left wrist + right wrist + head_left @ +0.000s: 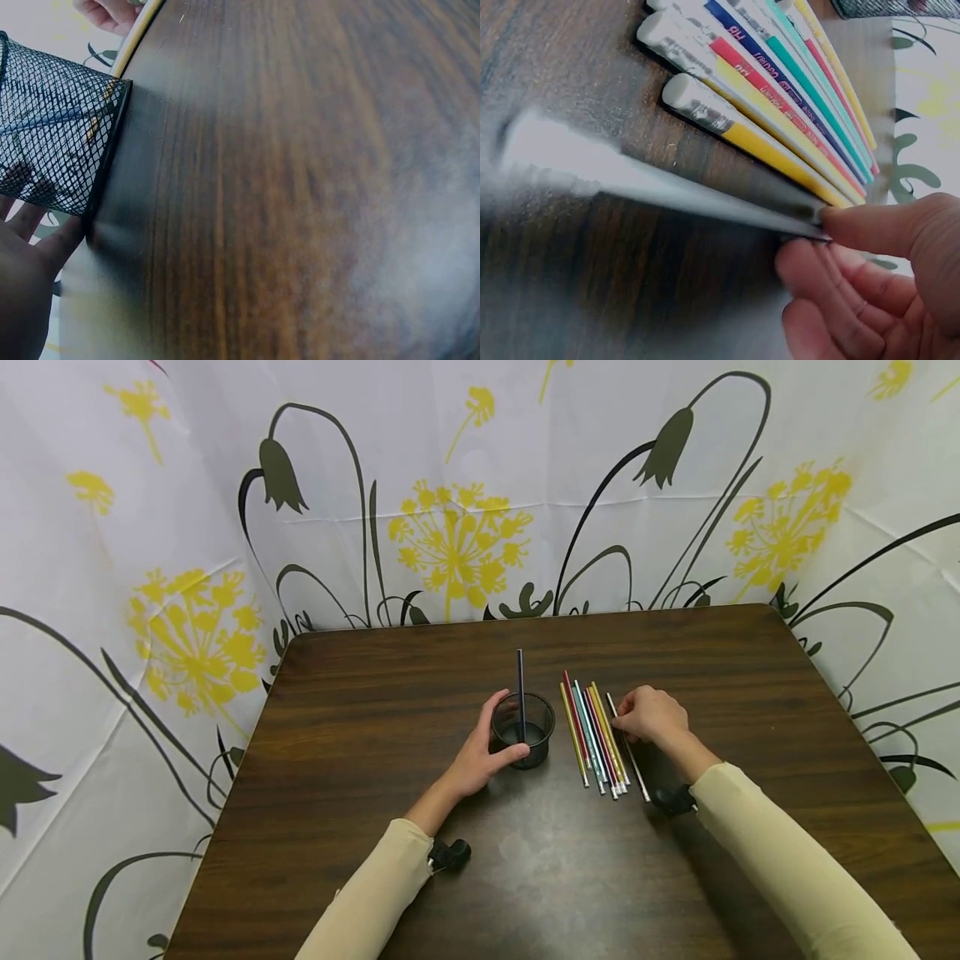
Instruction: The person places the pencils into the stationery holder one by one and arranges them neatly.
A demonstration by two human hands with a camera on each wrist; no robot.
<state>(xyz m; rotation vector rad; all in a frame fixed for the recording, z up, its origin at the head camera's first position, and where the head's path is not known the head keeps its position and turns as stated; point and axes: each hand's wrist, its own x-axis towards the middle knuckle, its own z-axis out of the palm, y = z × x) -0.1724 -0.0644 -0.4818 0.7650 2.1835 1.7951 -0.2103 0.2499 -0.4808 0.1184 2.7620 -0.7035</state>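
My left hand [480, 752] grips a black mesh pencil cup [534, 756], thumb on the near side and fingers round the left. The cup stands upright on the table, and one dark blue pencil [521, 677] leans up inside it. To the right, my right hand [651, 718] pinches a pencil [637, 768] between thumb and fingertips near its far end. That pencil looks pale and blurred in the right wrist view, its eraser end toward the camera. Just left of it lies a row of pencils [780, 161] in yellow, red, green and blue, with white erasers.
The dark wooden table [360, 718] reaches back to a white curtain [337, 568] printed with yellow and grey flowers. Black wrist straps [450, 856] sit at the cuffs of both pale sleeves [375, 885].
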